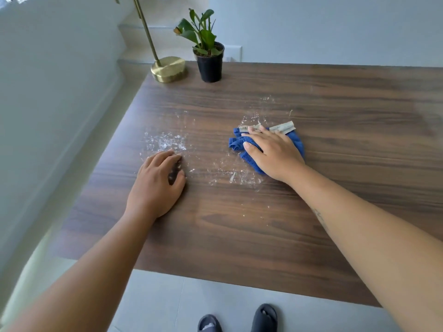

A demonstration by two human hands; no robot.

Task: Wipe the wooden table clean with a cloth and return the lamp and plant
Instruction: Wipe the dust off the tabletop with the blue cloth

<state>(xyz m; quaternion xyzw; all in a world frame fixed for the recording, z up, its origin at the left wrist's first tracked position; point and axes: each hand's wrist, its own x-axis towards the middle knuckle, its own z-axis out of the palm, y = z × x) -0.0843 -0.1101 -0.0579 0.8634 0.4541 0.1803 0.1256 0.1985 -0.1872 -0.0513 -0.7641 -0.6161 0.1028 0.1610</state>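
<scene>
The dark wooden table [263, 226] carries scattered white crumbs [167, 142] around its middle. My right hand [271, 152] presses flat on a crumpled blue cloth [297, 140] with a pale label, near the table's centre. To the left, my left hand [158, 183] rests on the wood with curled fingers beside a patch of crumbs, holding nothing. A brass lamp base [169, 69] with a thin stem stands at the far left corner. Right beside it sits a green plant in a black pot [210, 64].
A white wall runs behind the table, with a socket plate [233, 53] behind the pot. A pale sofa or ledge lies along the left edge. Grey floor tiles and my two dark slippers [239, 319] show below the table's near edge.
</scene>
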